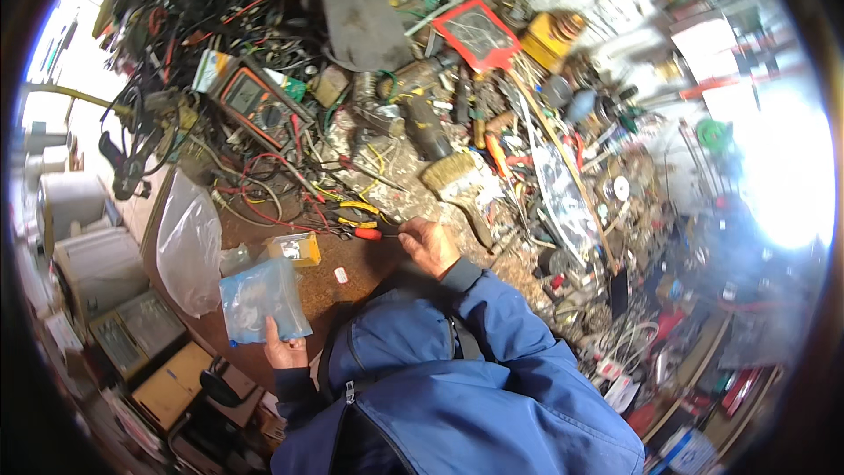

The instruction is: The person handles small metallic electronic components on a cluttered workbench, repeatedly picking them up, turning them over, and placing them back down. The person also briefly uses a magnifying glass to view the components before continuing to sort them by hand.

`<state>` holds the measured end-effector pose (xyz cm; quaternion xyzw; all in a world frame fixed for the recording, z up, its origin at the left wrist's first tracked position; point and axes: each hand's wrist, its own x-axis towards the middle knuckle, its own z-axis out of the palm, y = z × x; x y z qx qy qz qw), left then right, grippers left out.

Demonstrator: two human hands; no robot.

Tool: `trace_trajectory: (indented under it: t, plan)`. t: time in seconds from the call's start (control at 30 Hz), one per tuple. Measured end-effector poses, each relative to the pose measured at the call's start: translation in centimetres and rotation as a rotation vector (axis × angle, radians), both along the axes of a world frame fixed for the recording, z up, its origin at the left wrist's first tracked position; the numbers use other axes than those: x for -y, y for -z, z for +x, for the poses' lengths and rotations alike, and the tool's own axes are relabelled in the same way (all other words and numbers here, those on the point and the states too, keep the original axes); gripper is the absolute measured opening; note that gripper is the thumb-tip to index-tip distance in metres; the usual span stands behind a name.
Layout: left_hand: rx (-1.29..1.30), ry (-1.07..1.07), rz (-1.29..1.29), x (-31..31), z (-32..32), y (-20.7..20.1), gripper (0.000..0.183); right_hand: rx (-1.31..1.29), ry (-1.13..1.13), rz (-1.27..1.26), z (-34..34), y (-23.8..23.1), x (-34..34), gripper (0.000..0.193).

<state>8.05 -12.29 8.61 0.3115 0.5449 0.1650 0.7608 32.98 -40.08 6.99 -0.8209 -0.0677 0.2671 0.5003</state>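
Observation:
My left hand (284, 350) grips the lower edge of a clear plastic bag (255, 295) with a bluish tint, its thumb on top. What lies inside the bag is hard to make out. Over the bench, my right hand (429, 246) is closed, with thumb and fingers pinched on the thin shaft of a red-handled screwdriver (367, 234), whose handle points left. Just beyond the handle are yellow-and-black pliers (359, 209). A small yellow box (296, 249) sits behind the bag, and a small white piece with red marks (341, 275) lies between my hands.
An empty-looking clear bag (188, 246) hangs at the bench's left edge. Beyond stand a multimeter (253, 104) with red leads and a heap of cables (185, 18). A wide brush (453, 178), a red-framed panel (476, 33) and many loose tools crowd the far and right side.

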Motion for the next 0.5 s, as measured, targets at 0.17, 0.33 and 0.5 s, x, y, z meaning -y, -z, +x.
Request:
trace_trajectory:
  t: [0.17, 0.33, 0.5]
  plan:
    - [0.056, 0.188, -0.002, -1.5, 3.2, -0.5, 0.025, 0.037, 0.126, -0.035, -5.6, 0.2, 2.5, 0.021]
    - [0.097, 0.37, -0.023, -2.5, 5.4, 1.2, 0.025, -0.014, 0.345, -0.11, -10.7, -0.4, 6.2, 0.022]
    - [0.03, 0.492, -0.016, -0.7, 8.0, 0.8, 0.021, -0.092, 0.587, -0.112, -15.8, -0.4, 8.7, 0.021]
